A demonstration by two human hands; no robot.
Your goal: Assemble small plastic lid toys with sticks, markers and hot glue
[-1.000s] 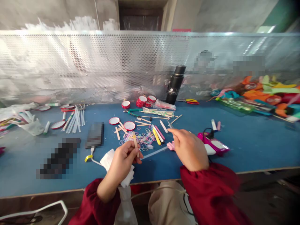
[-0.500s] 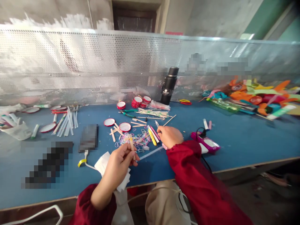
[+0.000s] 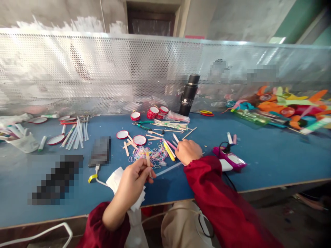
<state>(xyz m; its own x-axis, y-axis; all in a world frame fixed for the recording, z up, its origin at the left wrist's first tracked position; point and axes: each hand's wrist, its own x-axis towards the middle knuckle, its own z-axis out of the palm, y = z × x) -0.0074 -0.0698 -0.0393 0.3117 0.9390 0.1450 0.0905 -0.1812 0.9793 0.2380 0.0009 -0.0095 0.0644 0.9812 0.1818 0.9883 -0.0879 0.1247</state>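
Observation:
My left hand pinches a wooden craft stick upright above the blue table, near the front edge. My right hand reaches down among the coloured sticks beside a pile of small coloured rubber bands; its fingers curl onto the sticks, and what they grip is hidden. A clear thin rod lies between the two hands. Both sleeves are dark red.
A pink and white glue gun lies right of my right hand. A black flask stands at the mesh screen. Red lids, pliers, a phone, white tissue and colourful toys lie around.
My right hand moved forward and left from the glue gun down to the coloured sticks. My left hand kept holding the wooden stick in about the same place.

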